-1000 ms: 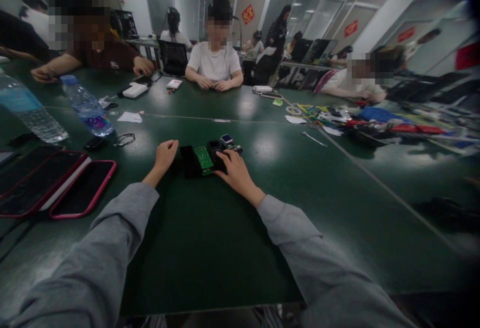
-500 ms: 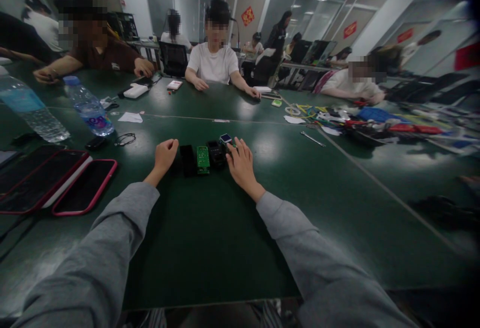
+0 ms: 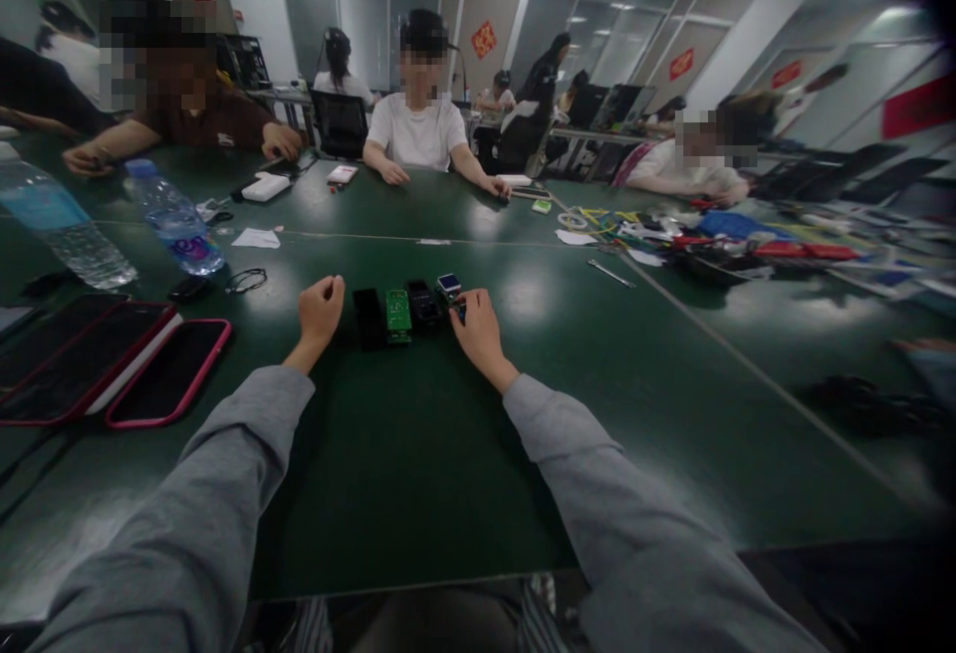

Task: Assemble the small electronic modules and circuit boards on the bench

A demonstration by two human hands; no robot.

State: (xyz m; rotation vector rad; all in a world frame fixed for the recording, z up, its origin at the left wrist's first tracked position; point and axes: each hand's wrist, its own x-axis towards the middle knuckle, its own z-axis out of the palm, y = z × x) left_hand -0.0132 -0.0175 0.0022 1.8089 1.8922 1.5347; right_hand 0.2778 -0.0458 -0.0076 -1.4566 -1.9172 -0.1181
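My left hand (image 3: 321,313) rests on the table as a loose fist, with nothing showing in it. Just to its right, a black flat case part (image 3: 367,319), a green circuit board (image 3: 398,315) and a black casing (image 3: 424,305) with a small window lie side by side. At the right end of this row is a small circuit module with a display (image 3: 449,285). The fingers of my right hand (image 3: 480,329) are curled in at the module's near right edge, pinching it; the fingertips are partly hidden behind the hand.
To the left stand two water bottles (image 3: 175,220), near a red-edged phone case (image 3: 171,374) and a dark tablet (image 3: 67,359). A wrench (image 3: 610,273) and a heap of cables (image 3: 717,240) lie at the right. People sit across the green table (image 3: 418,494).
The fingers of my right hand have gone from spread over the module to curled in at its edge. My left hand stays a fist; the view has shifted slightly.
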